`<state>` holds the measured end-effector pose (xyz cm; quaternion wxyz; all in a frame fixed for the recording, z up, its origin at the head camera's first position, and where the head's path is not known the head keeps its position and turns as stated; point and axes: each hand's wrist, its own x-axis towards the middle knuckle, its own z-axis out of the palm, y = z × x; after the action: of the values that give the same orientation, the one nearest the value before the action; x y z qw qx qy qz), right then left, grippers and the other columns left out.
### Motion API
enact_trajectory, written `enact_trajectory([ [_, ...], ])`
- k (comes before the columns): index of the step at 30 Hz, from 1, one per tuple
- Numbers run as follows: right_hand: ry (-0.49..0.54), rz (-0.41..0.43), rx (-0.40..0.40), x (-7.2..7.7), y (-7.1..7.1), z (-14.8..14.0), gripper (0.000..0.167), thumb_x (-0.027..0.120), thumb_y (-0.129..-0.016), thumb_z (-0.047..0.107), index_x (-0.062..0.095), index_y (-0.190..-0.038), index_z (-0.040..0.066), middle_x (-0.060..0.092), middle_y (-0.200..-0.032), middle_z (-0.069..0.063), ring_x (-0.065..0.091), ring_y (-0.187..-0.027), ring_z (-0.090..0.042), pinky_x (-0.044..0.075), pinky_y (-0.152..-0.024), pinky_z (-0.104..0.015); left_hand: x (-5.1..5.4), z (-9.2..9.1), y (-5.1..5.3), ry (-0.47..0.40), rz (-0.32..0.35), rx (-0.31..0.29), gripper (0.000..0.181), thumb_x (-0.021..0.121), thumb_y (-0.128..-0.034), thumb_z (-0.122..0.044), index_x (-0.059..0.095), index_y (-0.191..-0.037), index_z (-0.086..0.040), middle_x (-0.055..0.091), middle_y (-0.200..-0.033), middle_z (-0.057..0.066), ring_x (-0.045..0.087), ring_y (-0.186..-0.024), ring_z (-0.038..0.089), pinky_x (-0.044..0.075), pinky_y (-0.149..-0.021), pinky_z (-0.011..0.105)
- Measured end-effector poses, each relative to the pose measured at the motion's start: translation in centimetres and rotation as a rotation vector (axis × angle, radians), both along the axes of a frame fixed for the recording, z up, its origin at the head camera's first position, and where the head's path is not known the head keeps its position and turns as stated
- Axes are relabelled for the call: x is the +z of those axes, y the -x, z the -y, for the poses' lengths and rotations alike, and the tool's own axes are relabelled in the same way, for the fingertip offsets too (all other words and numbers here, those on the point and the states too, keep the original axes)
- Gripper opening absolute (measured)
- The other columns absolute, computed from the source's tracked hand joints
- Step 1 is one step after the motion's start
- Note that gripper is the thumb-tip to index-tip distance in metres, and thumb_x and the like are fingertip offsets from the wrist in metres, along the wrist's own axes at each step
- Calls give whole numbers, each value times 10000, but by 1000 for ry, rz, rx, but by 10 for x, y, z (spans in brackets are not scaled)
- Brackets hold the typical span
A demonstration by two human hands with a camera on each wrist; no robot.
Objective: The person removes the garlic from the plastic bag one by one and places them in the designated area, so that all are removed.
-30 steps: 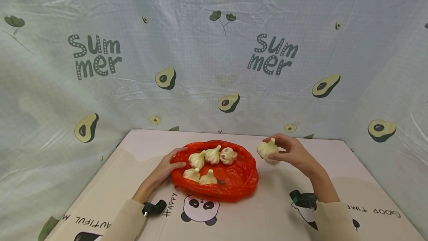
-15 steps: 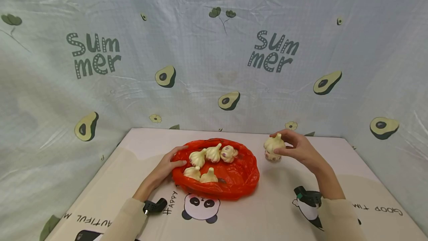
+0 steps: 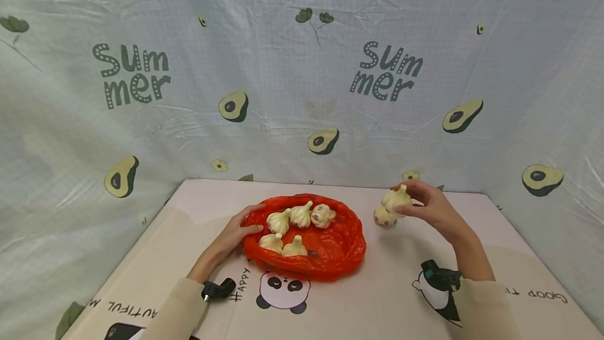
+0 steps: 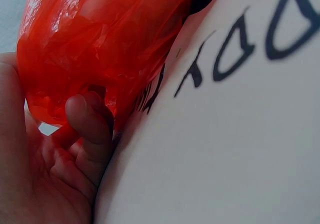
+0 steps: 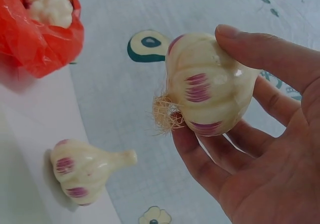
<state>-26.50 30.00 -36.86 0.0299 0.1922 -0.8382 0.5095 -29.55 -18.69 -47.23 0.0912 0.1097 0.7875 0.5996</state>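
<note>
In the head view a red plastic bag (image 3: 330,248) with its rim rolled open stands on the table, holding several garlic bulbs (image 3: 300,216). My left hand (image 3: 231,232) grips the bag's left side; the thumb lies over the rim and, in the left wrist view, curled fingers (image 4: 90,119) press against the bag's outside. To the right of the bag, my right hand (image 3: 434,209) holds a garlic bulb (image 5: 210,84) between thumb and fingers, its roots showing. A second garlic bulb (image 5: 82,171) lies on its side on the table just beside the held one.
The white table (image 3: 373,298) carries printed pandas and lettering. A pale cloth (image 3: 273,67) with avocado prints hangs behind and at both sides. Black wrist cameras (image 3: 219,289) sit on both wrists.
My right hand has moved to the right with its garlic bulb, uncovering the other bulb on the table. The left hand stays on the bag.
</note>
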Motion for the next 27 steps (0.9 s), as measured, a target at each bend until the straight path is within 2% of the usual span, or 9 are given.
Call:
enact_trajectory([
  [13, -4, 13, -44, -3, -1, -11, 445, 736, -955, 170, 567, -1340, 22, 616, -1242, 174, 571, -1149, 1, 555, -856, -203, -2, 1, -1, 12, 5, 8, 594, 626, -972, -204, 451, -1539, -241, 333, -1667, 135, 368, -1498, 433, 458, -1156, 557],
  [20, 21, -7, -49, -6, 1, -17, 416, 724, -962, 144, 566, -1323, 10, 619, -1223, 166, 574, -1139, -4, 558, -830, -196, 4, 1, -3, 19, -16, -11, 611, 619, -984, -203, 420, -1561, -198, 303, -1678, 166, 343, -1506, 455, 450, -1158, 571],
  [27, 14, 14, -83, -8, 2, -21, 431, 718, -970, 163, 550, -1330, -3, 612, -1205, 173, 561, -1147, 24, 521, -867, -151, 2, 0, -2, 29, -18, -5, 603, 614, -982, -200, 428, -1556, -206, 313, -1673, 161, 357, -1499, 446, 451, -1159, 566],
])
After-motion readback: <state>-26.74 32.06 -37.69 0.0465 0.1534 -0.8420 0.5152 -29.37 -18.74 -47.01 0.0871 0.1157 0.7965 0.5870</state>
